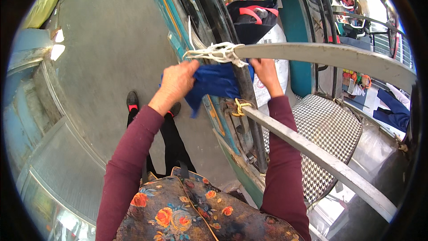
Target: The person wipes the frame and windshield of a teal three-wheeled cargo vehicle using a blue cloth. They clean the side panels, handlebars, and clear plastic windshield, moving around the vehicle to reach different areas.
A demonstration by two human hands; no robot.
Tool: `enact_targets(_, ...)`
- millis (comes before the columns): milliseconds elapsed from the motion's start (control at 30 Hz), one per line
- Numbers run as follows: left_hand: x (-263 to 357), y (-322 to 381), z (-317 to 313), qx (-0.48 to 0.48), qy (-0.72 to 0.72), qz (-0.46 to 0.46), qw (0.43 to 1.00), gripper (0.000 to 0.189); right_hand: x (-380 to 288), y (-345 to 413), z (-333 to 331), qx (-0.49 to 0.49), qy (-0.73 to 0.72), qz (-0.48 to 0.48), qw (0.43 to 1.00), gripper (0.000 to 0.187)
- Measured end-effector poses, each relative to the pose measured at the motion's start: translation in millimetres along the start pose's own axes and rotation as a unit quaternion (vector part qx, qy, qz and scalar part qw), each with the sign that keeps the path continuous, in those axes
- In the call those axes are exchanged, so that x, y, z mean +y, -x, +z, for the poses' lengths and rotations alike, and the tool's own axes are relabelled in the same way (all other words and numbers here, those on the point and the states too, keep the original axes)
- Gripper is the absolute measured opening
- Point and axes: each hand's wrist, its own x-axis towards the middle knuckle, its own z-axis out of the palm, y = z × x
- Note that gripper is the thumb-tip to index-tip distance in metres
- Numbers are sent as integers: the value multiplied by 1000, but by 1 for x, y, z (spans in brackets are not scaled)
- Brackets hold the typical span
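A strip of dark blue cloth (217, 79) lies against a black metal rail (247, 88), just below a knot of white cord (220, 52). My left hand (179, 79) grips the cloth on the near side, and a loose corner hangs below my fingers. Across the rail, my right hand (266, 74) has its fingertips on the other end of the cloth, partly hidden by the rail. The white cord binds a flat grey metal bar (321, 55) to the rail. Yellow cord (239, 107) ties a second grey bar (311, 154) lower down.
Beyond the rail are a houndstooth-patterned seat (326, 137), a white sack (276, 42) and a dark bag with red handles (250, 23). A teal painted frame (180, 33) carries the rail. Blue-grey metal panels (30, 97) stand at the left beside the concrete floor (100, 33).
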Motion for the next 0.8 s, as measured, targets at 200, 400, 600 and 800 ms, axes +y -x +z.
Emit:
enact_targets(200, -20, 21, 6, 87, 18, -43, 995, 28, -23, -24, 11, 6, -9, -40, 999, 14)
enact_targets(400, 42, 41, 46, -28, 74, 18, 997, 33, 1, 54, -11, -96, -25, 126, 987, 13)
enact_targets(600, -1, 76, 13, -89, 8, 15, 996, 28, -25, 31, -16, -135, -185, 165, 959, 15)
enact_targets(800, -16, 106, -16, -91, 132, -4, 987, 25, -51, 6, -18, -192, -229, 115, 947, 14)
